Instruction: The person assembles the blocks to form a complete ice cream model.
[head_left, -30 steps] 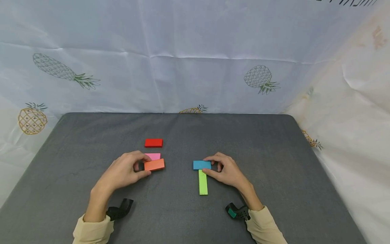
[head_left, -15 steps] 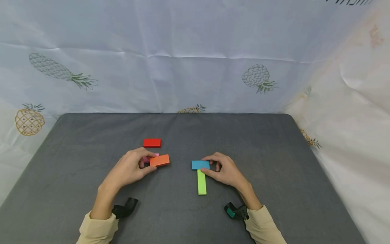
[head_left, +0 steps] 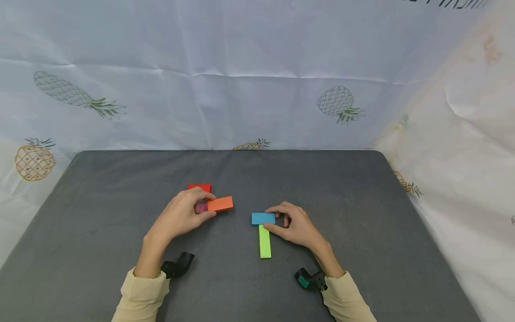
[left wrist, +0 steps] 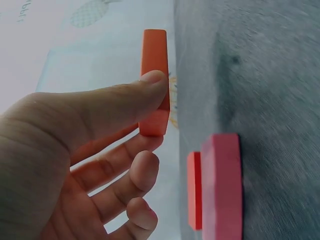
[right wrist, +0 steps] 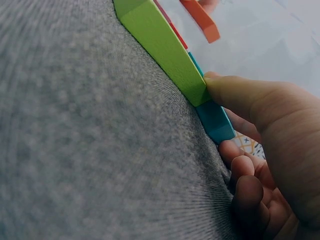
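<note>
Left hand point(head_left: 181, 213) pinches the orange block point(head_left: 220, 204) between thumb and fingers, raised off the grey cloth point(head_left: 330, 192), near the pink block point(left wrist: 226, 185) and red block point(head_left: 200, 187) lying below. Right hand point(head_left: 295, 227) has thumb and finger clamped across the blue block point(head_left: 262, 218), flat on the cloth; green block point(head_left: 264, 242) butts against its near side, thumb contact there hard to tell.
</note>
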A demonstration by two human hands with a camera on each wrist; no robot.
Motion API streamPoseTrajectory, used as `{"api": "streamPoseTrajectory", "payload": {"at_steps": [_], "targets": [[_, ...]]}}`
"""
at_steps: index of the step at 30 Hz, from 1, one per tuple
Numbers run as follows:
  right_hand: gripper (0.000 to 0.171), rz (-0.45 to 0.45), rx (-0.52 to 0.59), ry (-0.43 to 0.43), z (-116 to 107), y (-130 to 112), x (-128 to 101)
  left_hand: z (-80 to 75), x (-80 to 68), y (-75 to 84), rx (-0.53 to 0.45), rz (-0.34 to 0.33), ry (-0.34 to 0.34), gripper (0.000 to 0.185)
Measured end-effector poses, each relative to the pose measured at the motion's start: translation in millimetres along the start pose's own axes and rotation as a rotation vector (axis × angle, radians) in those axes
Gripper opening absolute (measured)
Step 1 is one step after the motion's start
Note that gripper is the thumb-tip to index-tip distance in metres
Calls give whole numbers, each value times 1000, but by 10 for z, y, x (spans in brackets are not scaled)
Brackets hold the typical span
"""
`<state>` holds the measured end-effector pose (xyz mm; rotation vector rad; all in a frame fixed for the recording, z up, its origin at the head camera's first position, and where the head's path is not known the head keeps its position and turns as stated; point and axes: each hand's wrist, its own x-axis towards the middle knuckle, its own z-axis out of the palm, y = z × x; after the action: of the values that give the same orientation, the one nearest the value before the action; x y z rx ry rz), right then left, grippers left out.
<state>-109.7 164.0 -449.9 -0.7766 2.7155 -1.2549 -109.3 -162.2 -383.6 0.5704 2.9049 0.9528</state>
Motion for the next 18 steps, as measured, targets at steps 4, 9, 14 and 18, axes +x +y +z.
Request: {"api": "streamPoseTrajectory", "payload": {"at_steps": [4, 9, 14, 18], "targets": [[30, -9, -1, 0, 13, 10, 2, 23, 67, 59, -6, -9, 11, 27], [30, -16, 9, 3, 22, 18, 4, 53, 155, 124, -25, 10, 20, 30], [30, 3, 17, -4, 15, 6, 7, 95, 227, 169, -53, 29, 27, 31], [30, 4, 7, 1, 10, 3, 9, 147, 302, 209, -80, 28, 17, 31]]}}
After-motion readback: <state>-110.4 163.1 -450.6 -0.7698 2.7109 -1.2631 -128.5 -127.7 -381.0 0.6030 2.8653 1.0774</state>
